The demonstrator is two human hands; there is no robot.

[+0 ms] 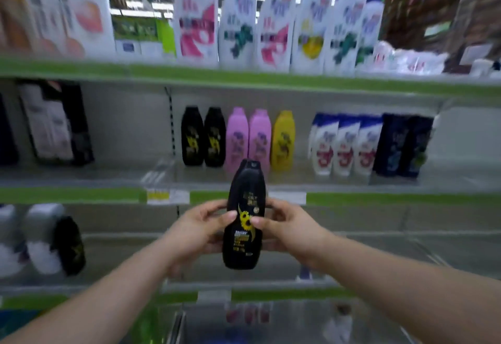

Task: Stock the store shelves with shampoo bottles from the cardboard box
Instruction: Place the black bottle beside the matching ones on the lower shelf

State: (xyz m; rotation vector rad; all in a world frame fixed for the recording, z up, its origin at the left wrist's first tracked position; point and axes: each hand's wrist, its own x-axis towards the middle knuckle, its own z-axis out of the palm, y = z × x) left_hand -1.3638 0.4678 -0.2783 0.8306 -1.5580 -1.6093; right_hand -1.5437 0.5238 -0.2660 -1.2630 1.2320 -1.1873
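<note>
hands: left [199, 231] gripping | right [287, 228] gripping | arms extended

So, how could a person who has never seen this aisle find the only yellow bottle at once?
Look at the middle shelf, the one just above the black bottle held in both hands. Its standing row runs two black bottles, two pink bottles, then the yellow bottle. It alone is yellow, with a bare gap on its right side.
</note>
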